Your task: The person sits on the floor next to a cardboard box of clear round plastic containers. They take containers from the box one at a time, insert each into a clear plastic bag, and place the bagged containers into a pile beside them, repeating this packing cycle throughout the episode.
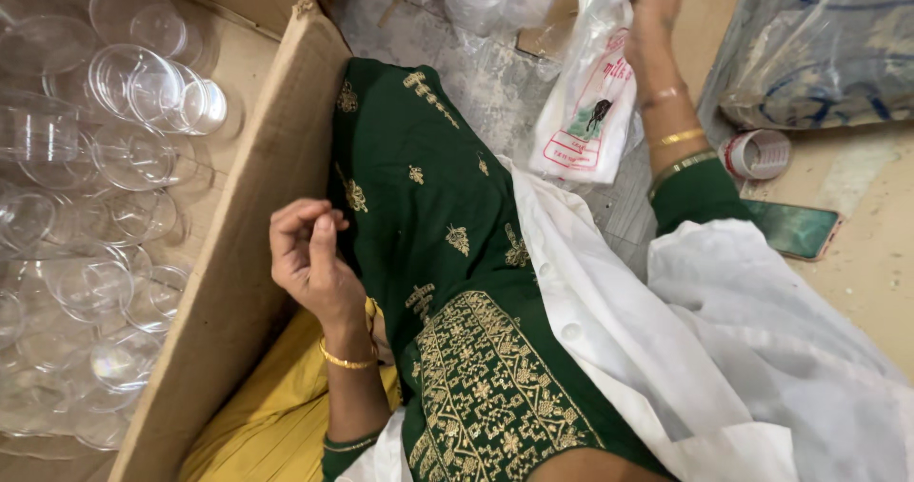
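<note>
— Plastic bag [588, 110], white with a printed label: where is it?
— Top centre, hanging from the right hand [655, 6], which seems pinched on its upper edge; the frame cuts the fingers off.
— And the left hand [309, 258]?
— Nearer, fingers curled loosely, holding nothing, just beside the cardboard box [257, 215].
— What else?
— Clear plastic cups [114, 158] fill the box. A phone [795, 228] and a tape roll [759, 153] lie by the right forearm.

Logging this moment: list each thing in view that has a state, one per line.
Cardboard box: open, holding loose clear plastic cups.
Left hand: fingers curled, nothing visible in it.
Right hand: gripping a plastic bag, raised.
Phone: flat on floor, screen dark.
Tape roll: on its side.
</note>
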